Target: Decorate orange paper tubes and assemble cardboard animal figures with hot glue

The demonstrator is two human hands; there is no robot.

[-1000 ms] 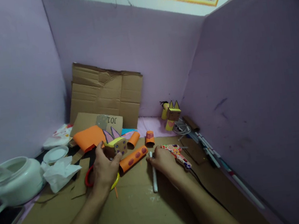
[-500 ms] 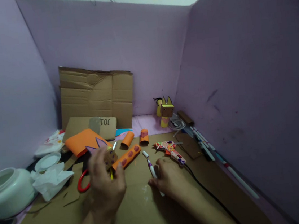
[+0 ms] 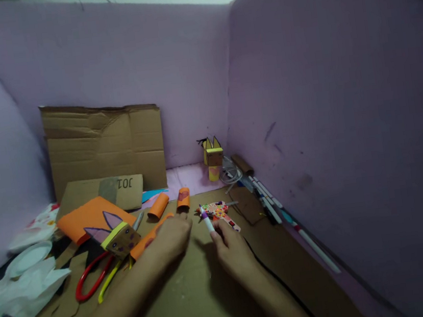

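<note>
In my right hand [image 3: 232, 248] is a white marker [image 3: 207, 222] with a purple end, held between thumb and fingers and pointing away from me. My left hand [image 3: 174, 235] reaches across the cardboard, its fingertips pinched down near a small orange paper tube [image 3: 183, 199]. What those fingertips hold, if anything, is hidden. Under the left wrist lies a long orange strip [image 3: 144, 241] with dark spots, partly covered. Left of it sits a small box head [image 3: 123, 239] with purple-edged ears and a yellow top. Just beyond the marker lies a patterned glue gun [image 3: 220, 210].
Red-handled scissors [image 3: 83, 290] and a yellow handle [image 3: 107, 284] lie at left, by crumpled white tissue [image 3: 31, 294]. Another orange tube [image 3: 159, 206] and orange paper [image 3: 91, 214] are behind. A yellow animal figure [image 3: 213, 157] stands at the back; several markers [image 3: 266, 200] line the right wall.
My left hand has moved right and down from beside the box head to where the loose white cap lay. The marker has been lifted and turned in my right hand. The view has swung right.
</note>
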